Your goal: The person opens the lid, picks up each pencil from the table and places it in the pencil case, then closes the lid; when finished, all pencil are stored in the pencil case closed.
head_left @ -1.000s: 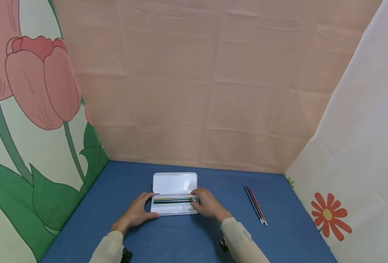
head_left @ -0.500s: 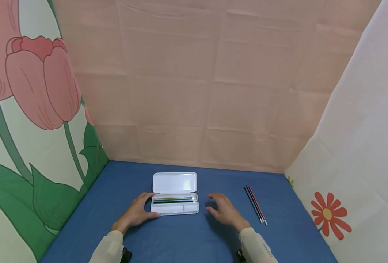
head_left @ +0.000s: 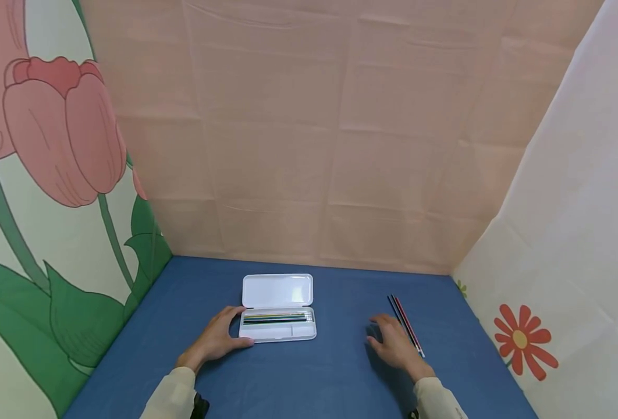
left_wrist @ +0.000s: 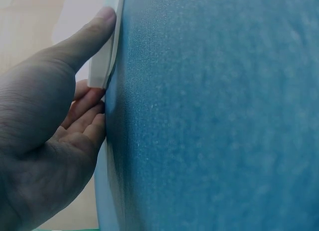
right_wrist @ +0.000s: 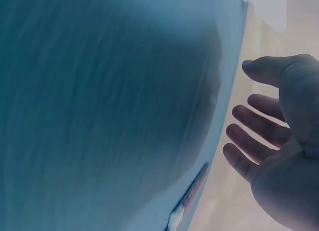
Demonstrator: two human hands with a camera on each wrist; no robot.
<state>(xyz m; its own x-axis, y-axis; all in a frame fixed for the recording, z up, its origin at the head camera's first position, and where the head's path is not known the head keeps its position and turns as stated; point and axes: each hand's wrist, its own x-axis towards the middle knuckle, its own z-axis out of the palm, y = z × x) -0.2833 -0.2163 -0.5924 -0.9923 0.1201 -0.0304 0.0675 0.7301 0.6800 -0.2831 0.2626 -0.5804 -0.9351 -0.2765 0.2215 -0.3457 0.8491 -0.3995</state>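
A white pencil case (head_left: 277,334) lies on the blue table with its lid (head_left: 277,290) folded back. Several coloured pencils (head_left: 274,318) lie lengthwise in its upper compartment. My left hand (head_left: 215,337) grips the case's left end, thumb at the front corner and fingers at the back; the left wrist view shows the thumb on the case's white edge (left_wrist: 103,64). Off to the right, my right hand (head_left: 395,346) is held above the table, empty, its fingers spread in the right wrist view. Just beside it lie loose pencils (head_left: 408,323), dark and red with white ends, partly hidden by the hand.
The blue tabletop (head_left: 330,384) runs back to a tan cloth wall (head_left: 314,145). A tulip-printed panel (head_left: 68,134) stands on the left, and a white cloth with a red flower (head_left: 521,341) closes off the right side.
My right hand has left the case's right end and moved right, up to the loose pencils. The left hand stays on the case, which has not moved.
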